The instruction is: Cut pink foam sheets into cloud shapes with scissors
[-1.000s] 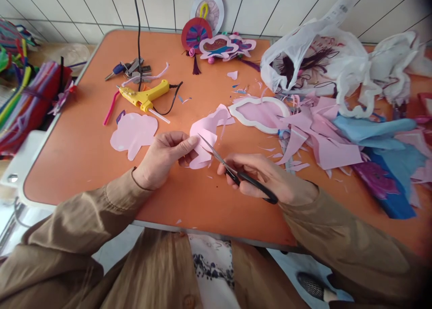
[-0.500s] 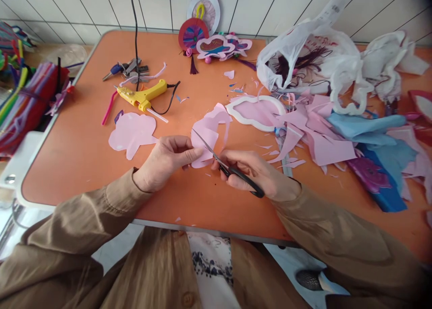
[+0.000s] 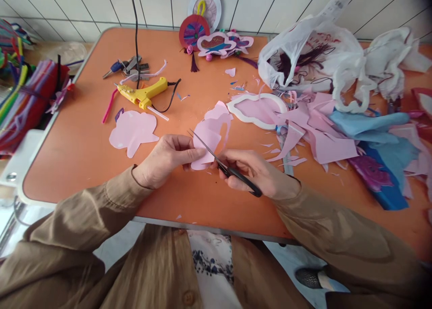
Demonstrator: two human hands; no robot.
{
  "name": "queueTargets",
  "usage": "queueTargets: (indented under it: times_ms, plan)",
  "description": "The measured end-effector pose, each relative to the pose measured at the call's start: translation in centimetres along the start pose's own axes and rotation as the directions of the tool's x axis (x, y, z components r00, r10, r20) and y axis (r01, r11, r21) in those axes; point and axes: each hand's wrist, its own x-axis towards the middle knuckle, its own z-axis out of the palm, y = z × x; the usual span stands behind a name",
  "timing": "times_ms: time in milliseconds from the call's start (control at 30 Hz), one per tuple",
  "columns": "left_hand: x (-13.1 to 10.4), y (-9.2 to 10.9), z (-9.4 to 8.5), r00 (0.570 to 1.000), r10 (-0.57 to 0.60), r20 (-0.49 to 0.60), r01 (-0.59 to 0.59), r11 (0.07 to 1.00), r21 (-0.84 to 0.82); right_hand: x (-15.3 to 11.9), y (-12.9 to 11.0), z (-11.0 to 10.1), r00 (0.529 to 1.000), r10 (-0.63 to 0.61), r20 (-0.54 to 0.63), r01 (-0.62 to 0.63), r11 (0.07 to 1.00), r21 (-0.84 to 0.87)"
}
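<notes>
My left hand (image 3: 173, 156) pinches the lower left edge of a piece of pink paper (image 3: 211, 133) between thumb and fingers. In my right hand (image 3: 248, 169) is a pair of scissors (image 3: 236, 176) with black handles. The blades reach up and left across the pink paper, with their tips just past its left edge. A thin curved strip hangs at the paper's right side. To the left of my left hand lies a pink cloud-shaped cutout (image 3: 133, 131), flat on the orange table (image 3: 81, 165).
A yellow glue gun (image 3: 145, 94) and keys (image 3: 126, 65) lie at the back left. Finished ornaments (image 3: 194, 32) lean against the tiled wall. On the right are a white plastic bag (image 3: 313, 47), a white cloud-shaped frame (image 3: 236, 108), pink scraps (image 3: 332, 142) and blue sheets (image 3: 367, 126).
The scissor tips have moved slightly left, past the paper's edge. The paper has turned a little in my left hand, and the whole view has shifted slightly.
</notes>
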Motion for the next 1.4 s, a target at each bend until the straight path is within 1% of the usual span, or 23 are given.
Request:
queueTargets:
  times_ms: [100,233,467,700,900,1033,1133,1267,1400]
  plan:
    - [-0.1,-0.1,0.1,1.0,-0.013,0.02,0.013,1.0,-0.002,0.1,0.2,0.1,1.0,-0.019,0.006,0.019,1.0,-0.009]
    - [-0.1,-0.1,0.1,1.0,-0.008,0.013,0.008,1.0,0.002,0.2,0.1,0.3,1.0,-0.009,-0.008,0.009,1.0,-0.005]
    - [-0.1,-0.1,0.0,1.0,-0.005,0.008,0.005,1.0,-0.005,0.3,-0.2,0.6,0.999,-0.014,-0.032,0.016,0.999,0.047]
    - [-0.1,-0.1,-0.1,1.0,-0.003,0.03,0.003,1.0,0.001,0.4,-0.2,0.8,0.999,-0.003,-0.05,0.007,0.997,0.076]
    - [0.0,-0.2,0.0,0.999,0.013,0.03,-0.012,1.0,-0.01,0.3,-1.1,0.7,0.998,0.048,-0.035,-0.045,0.997,0.063]
    - [0.0,-0.3,-0.1,0.999,0.023,0.024,-0.022,0.999,-0.032,0.1,-1.1,0.5,1.0,0.006,-0.026,-0.004,0.997,0.073]
    - [0.0,-0.3,-0.1,0.999,0.026,0.027,-0.025,0.999,-0.043,0.0,-0.8,0.4,1.0,-0.02,0.006,0.019,0.998,0.066]
    - [-0.1,-0.3,0.0,0.999,0.019,0.028,-0.017,0.998,-0.062,0.1,-0.3,0.5,0.999,-0.042,0.01,0.041,0.996,0.073]
    - [-0.1,-0.1,-0.1,1.0,-0.01,0.022,0.013,0.991,-0.135,0.0,-0.2,0.3,0.997,-0.062,0.038,0.057,0.991,0.124]
